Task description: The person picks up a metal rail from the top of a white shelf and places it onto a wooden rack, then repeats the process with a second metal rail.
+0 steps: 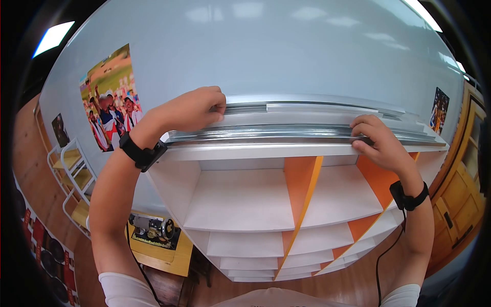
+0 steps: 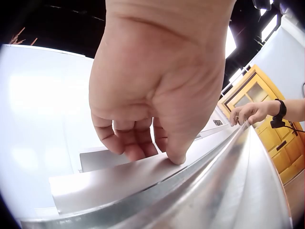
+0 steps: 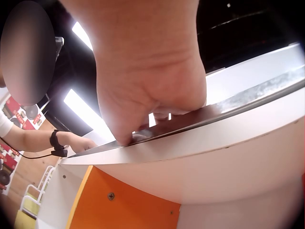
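Long metal strips lie side by side along the top of a white shelf unit (image 1: 307,150). My left hand (image 1: 197,109) is at their left end, palm down. In the left wrist view its thumb lies against the near side of a pale metal strip (image 2: 109,183), with the fingers curled down over the far side. My right hand (image 1: 381,143) is near the right end of the front shiny metal channel (image 1: 266,133). The right wrist view shows its thumb at the channel's near edge and the fingers bent over behind, partly hidden by the palm.
A thin pale strip (image 1: 322,109) lies at the back, against a large whiteboard (image 1: 286,56). Orange dividers (image 1: 302,189) stand in the shelf below. A sewing machine (image 1: 153,230) on a small table is at lower left, and a wooden door (image 1: 460,189) at right.
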A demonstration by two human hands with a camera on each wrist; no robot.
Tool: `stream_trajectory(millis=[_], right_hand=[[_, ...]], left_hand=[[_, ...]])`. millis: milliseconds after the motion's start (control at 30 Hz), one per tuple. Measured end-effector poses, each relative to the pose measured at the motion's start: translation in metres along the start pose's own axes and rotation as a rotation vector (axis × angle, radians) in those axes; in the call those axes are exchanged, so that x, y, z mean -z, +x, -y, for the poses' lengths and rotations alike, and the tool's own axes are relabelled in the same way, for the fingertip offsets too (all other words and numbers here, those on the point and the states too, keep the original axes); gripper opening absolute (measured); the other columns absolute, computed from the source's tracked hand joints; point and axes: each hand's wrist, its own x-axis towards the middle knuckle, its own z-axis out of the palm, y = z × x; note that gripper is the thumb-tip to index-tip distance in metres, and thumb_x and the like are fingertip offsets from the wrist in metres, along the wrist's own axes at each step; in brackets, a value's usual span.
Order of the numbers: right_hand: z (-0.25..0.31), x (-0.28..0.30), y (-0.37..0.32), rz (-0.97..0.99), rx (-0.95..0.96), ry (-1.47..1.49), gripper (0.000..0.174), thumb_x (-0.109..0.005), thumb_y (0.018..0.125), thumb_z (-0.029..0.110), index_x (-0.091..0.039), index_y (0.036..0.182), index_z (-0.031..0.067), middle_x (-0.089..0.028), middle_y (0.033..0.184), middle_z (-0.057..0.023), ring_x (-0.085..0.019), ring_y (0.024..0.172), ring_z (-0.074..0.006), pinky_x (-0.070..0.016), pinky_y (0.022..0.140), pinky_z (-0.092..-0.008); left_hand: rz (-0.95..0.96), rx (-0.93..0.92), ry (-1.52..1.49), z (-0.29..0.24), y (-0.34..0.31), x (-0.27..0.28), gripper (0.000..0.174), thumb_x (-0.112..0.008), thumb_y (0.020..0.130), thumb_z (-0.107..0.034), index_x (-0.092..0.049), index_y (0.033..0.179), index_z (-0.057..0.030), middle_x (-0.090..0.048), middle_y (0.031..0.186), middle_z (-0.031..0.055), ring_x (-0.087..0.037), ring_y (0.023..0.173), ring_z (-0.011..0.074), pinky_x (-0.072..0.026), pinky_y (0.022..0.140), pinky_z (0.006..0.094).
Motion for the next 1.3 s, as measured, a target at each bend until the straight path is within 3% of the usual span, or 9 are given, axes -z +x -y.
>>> stream_trajectory(millis=[300,500,600,700,900,1000,1100,1300], right_hand=[[-0.001,-0.001,0.002,-0.091,-0.002,-0.097,0.022,-0.065,0.088,0.018,-0.059,0.101,0.0023,-0.054,0.117,-0.0125,-0.050,0.113,-0.0307,-0.0425,0.097,-0.0381],[-0.011,-0.009,0.004,-0.069,0.032,-0.082,0.023,-0.063,0.090,0.020,-0.060,0.102,0.0020,-0.054,0.111,-0.0122,-0.051,0.103,-0.0284,-0.0436,0.090,-0.0369],[-0.010,-0.010,0.003,-0.063,0.009,-0.077,0.021,-0.063,0.090,0.021,-0.061,0.100,0.0019,-0.054,0.108,-0.0121,-0.051,0.100,-0.0281,-0.0439,0.088,-0.0368],[-0.010,-0.012,0.003,-0.081,0.042,-0.098,0.020,-0.063,0.089,0.020,-0.062,0.097,0.0016,-0.055,0.105,-0.0117,-0.051,0.098,-0.0280,-0.0438,0.087,-0.0370],[-0.008,-0.011,-0.001,-0.128,0.091,-0.092,0.017,-0.064,0.088,0.018,-0.063,0.090,0.0007,-0.056,0.099,-0.0100,-0.052,0.094,-0.0272,-0.0436,0.084,-0.0370],[-0.011,-0.012,-0.002,-0.143,0.103,-0.076,0.016,-0.064,0.088,0.016,-0.063,0.088,0.0007,-0.057,0.095,-0.0093,-0.053,0.091,-0.0266,-0.0438,0.082,-0.0368],[-0.010,-0.012,-0.002,-0.140,0.086,-0.089,0.015,-0.065,0.087,0.015,-0.062,0.086,0.0009,-0.058,0.090,-0.0090,-0.053,0.087,-0.0264,-0.0438,0.079,-0.0371],[-0.012,-0.013,-0.003,-0.181,0.079,-0.105,0.015,-0.067,0.085,0.016,-0.061,0.082,0.0024,-0.058,0.083,-0.0085,-0.053,0.081,-0.0274,-0.0435,0.075,-0.0373]], left_hand=[[0.043,0.106,-0.136,-0.006,-0.007,0.003,0.009,-0.059,0.090,-0.010,-0.058,0.093,-0.0016,-0.060,0.091,0.0121,-0.057,0.086,0.0259,-0.0464,0.079,0.0355],[-0.075,0.037,0.072,-0.010,0.011,0.004,0.012,-0.059,0.090,-0.010,-0.059,0.097,-0.0012,-0.063,0.096,0.0141,-0.060,0.092,0.0293,-0.0477,0.082,0.0379],[-0.178,-0.087,0.213,-0.001,0.032,-0.003,0.014,-0.060,0.090,-0.012,-0.060,0.099,-0.0016,-0.063,0.096,0.0145,-0.060,0.091,0.0298,-0.0476,0.082,0.0381],[-0.008,0.031,0.196,-0.003,0.055,-0.007,0.018,-0.060,0.091,-0.017,-0.061,0.100,-0.0019,-0.064,0.097,0.0150,-0.060,0.090,0.0306,-0.0471,0.081,0.0384],[0.162,0.199,-0.001,-0.020,0.069,0.004,0.025,-0.056,0.097,-0.026,-0.061,0.099,-0.0019,-0.062,0.086,0.0101,-0.055,0.081,0.0213,-0.0440,0.075,0.0341],[0.115,0.164,-0.199,-0.012,0.071,0.006,0.028,-0.055,0.098,-0.029,-0.061,0.096,-0.0010,-0.055,0.078,0.0043,-0.047,0.074,0.0152,-0.0417,0.069,0.0314],[0.017,0.182,-0.157,-0.017,0.073,0.021,0.031,-0.055,0.099,-0.030,-0.060,0.094,0.0003,-0.050,0.075,0.0014,-0.044,0.070,0.0128,-0.0404,0.065,0.0299],[-0.183,0.136,-0.117,-0.029,0.051,0.031,0.030,-0.056,0.098,-0.027,-0.058,0.092,0.0018,-0.046,0.069,0.0027,-0.040,0.065,0.0126,-0.0374,0.060,0.0303]])
